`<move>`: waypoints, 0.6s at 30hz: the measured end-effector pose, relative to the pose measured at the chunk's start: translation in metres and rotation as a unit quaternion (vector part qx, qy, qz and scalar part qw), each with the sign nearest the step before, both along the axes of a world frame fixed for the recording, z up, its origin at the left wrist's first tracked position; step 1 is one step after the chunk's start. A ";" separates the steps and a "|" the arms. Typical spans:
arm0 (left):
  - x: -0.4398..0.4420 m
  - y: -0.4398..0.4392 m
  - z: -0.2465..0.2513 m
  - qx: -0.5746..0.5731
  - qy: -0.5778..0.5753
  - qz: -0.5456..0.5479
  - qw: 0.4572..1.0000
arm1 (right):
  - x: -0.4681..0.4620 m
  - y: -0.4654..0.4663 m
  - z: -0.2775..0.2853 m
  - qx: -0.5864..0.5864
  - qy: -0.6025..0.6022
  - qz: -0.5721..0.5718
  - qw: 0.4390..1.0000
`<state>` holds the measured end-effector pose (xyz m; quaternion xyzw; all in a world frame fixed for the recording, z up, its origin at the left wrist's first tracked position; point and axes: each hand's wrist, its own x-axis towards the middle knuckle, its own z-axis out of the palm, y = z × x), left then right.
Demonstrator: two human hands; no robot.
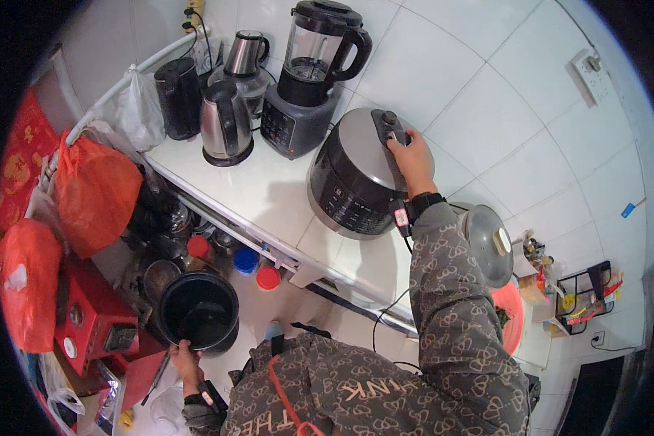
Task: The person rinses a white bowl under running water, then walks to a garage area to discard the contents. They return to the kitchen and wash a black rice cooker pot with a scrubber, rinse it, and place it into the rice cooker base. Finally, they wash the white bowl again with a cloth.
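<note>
An electric pressure cooker (354, 174) with a dark body and a silvery lid stands on the white tiled counter. The lid looks closed on it. My right hand (411, 161) grips the handle on top of that lid. Low on the left, away from the counter, my left hand (187, 362) holds a black inner cooking pot (199, 310) by its near rim. The pot's mouth faces up towards me, and its inside is dark with a pale reflection; whether anything lies in it I cannot tell.
Behind the cooker's left side stand a blender (305, 82) and a steel kettle (226, 125). A pot with a glass lid (488, 245) is at the right, beside a pink basin (509, 321). Jars with red and blue lids (246, 261) sit below the counter. Red bags (95, 196) hang left.
</note>
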<state>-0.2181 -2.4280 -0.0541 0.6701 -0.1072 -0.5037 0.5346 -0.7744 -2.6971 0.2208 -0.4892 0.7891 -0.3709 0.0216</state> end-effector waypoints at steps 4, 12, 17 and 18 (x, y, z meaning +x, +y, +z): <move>0.000 -0.016 0.016 0.024 -0.001 -0.042 0.999 | 0.006 0.007 0.016 0.051 0.143 -0.024 0.988; -0.025 -0.066 0.081 0.030 0.027 -0.135 0.990 | 0.157 0.109 -0.022 0.060 0.093 0.567 0.816; -0.043 -0.095 0.139 0.008 0.066 -0.170 0.983 | 0.225 0.148 -0.072 0.092 0.183 0.679 0.705; -0.049 -0.101 0.149 0.010 0.050 -0.173 0.984 | 0.230 0.150 -0.077 0.125 0.216 0.670 0.699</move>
